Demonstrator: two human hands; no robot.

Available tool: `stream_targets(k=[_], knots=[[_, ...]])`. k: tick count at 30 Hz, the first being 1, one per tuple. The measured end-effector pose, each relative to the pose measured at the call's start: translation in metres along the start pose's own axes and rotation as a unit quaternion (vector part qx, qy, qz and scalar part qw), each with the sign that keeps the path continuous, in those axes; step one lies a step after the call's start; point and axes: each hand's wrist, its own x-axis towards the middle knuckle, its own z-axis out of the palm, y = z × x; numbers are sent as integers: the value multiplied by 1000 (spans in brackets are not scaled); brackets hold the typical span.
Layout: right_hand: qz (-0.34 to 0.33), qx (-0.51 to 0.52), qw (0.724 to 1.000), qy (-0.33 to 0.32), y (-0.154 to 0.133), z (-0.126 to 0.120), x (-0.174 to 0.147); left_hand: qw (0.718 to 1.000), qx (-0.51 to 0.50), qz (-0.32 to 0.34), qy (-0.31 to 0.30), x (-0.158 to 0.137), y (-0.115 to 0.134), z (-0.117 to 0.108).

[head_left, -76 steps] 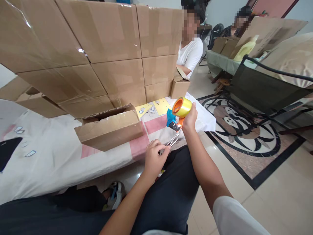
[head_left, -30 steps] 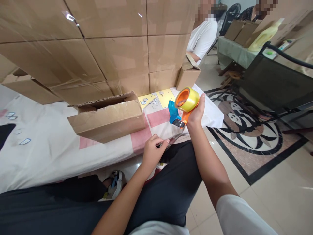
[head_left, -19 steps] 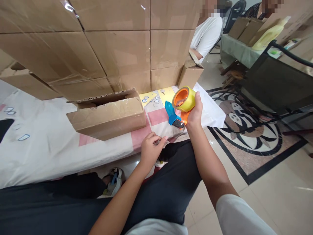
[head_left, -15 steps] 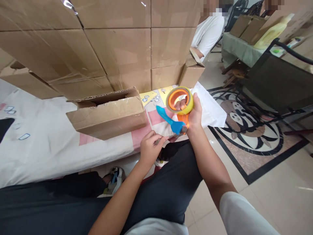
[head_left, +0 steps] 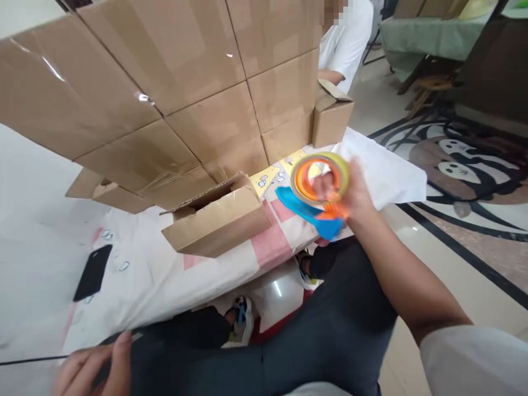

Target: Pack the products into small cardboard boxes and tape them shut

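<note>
My right hand (head_left: 358, 190) is wrapped round a tape dispenser (head_left: 328, 225) with orange and blue parts and a roll of yellowish tape (head_left: 341, 165) on it. It is held above the near edge of the cloth-covered table (head_left: 231, 275). At the lower left, over my leg, my left hand (head_left: 97, 366) is blurred, its fingers closed; a small pale bit shows by the fingertips, too unclear to name. On the table in front of me lies a narrow cardboard box (head_left: 218, 223) with its top slot open. Neither hand touches it.
A wall of stacked cardboard boxes (head_left: 198, 71) stands behind it. A small box (head_left: 333, 115) is at the right end, and a black phone-like slab (head_left: 93, 272) lies at the left. Behind the stack sits a person in a white sleeve (head_left: 355, 41). A wooden stool (head_left: 433, 88) stands farther off.
My left hand has swung away from the dispenser, down to the lower left. My right hand still holds the dispenser. The view has turned, showing more of the table's left end.
</note>
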Motion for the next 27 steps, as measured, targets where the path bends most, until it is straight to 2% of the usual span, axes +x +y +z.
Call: stream_targets(k=[2, 5, 7, 9, 13, 15, 17, 21, 24, 27], knots=[[78, 53, 996, 4, 7, 22, 8, 1000, 8, 21, 15, -21, 3, 0], [118, 58, 988, 79, 29, 57, 15, 997, -47, 51, 33, -35, 27, 24], [138, 33, 986, 83, 43, 74, 15, 990, -107, 85, 33, -26, 48, 42], [152, -16, 986, 60, 51, 84, 13, 978, -170, 122, 16, -9, 70, 57], [144, -104, 983, 46, 56, 96, 5, 944, -280, 167, -53, 20, 109, 77], [153, -106, 981, 61, 56, 99, 3, 930, -318, 153, -104, 21, 116, 86], [156, -120, 977, 77, 58, 100, 3, 926, -330, 118, -140, 13, 112, 96], [138, -159, 972, 103, 68, 92, 7, 925, -346, 18, -155, -8, 92, 109], [89, -171, 969, 152, 76, 82, 5, 908, -384, -29, -167, -15, 84, 111], [30, -177, 973, 142, 71, 77, -1, 895, -405, -62, -177, -13, 81, 111]])
